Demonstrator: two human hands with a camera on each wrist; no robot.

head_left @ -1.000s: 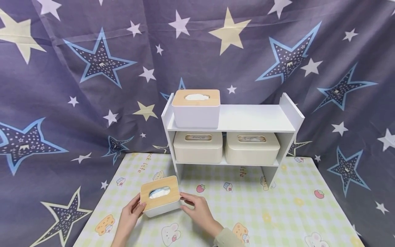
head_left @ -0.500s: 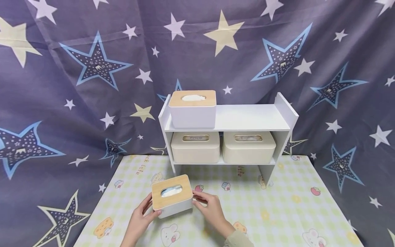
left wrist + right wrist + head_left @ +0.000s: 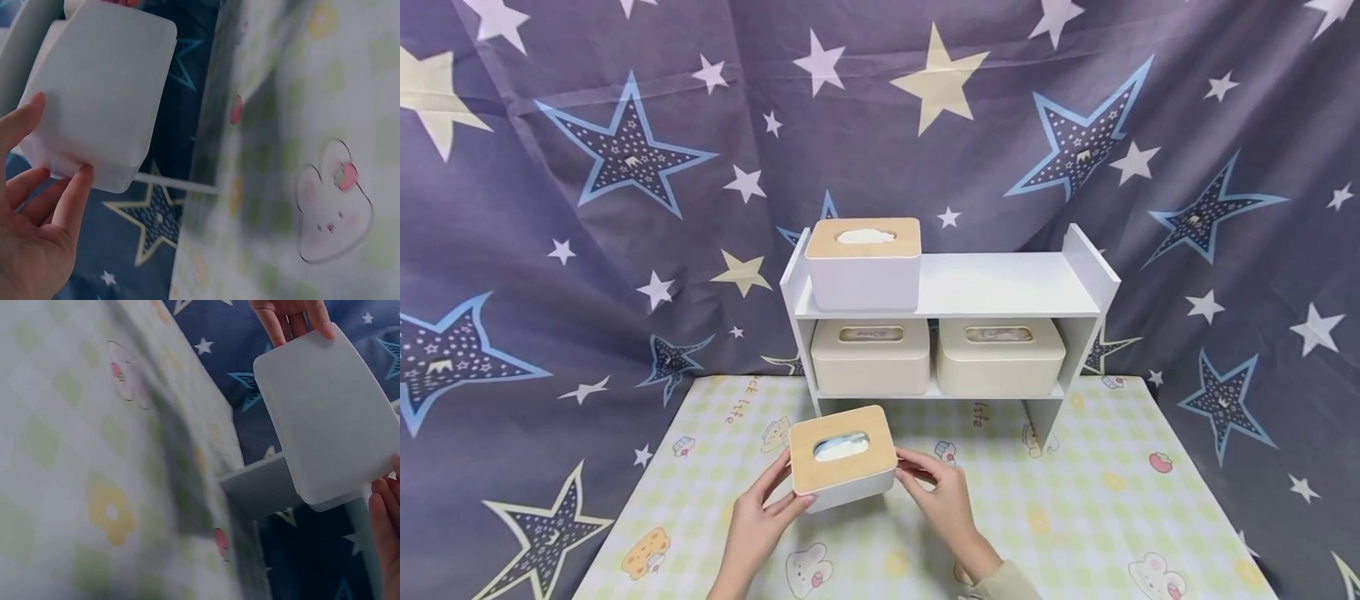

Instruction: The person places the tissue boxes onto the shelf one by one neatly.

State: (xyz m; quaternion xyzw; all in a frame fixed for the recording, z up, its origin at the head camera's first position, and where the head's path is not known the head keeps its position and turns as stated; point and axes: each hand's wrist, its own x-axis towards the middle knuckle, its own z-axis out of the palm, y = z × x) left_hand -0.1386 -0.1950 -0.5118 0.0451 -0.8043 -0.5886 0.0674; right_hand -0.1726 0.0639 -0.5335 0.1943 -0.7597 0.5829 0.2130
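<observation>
A tissue box (image 3: 842,477) with a white body and a wood-look lid is held between my two hands, in front of the shelf. My left hand (image 3: 762,518) grips its left end, thumb on the near side. On the right end, my right hand (image 3: 946,505) holds it with thumb and fingers. The white underside (image 3: 106,94) faces the left wrist view, off the tablecloth and slightly tilted. From the right wrist view the same underside (image 3: 331,419) shows, with my right-hand fingers (image 3: 384,509) at its edge. Tissue shows through the lid's oval slot.
A white two-tier shelf (image 3: 1007,283) stands at the back of the table. Another wood-lidded tissue box (image 3: 865,283) sits at the left of its top tier. Two cream tissue boxes (image 3: 871,367) fill the lower tier. Behind hangs a star-patterned curtain (image 3: 662,217); a checked cloth (image 3: 1075,517) covers the table.
Both hands have carried the tissue box rightward and up, toward the shelf. The head view has shifted slightly. The boxes on the shelf stay in place.
</observation>
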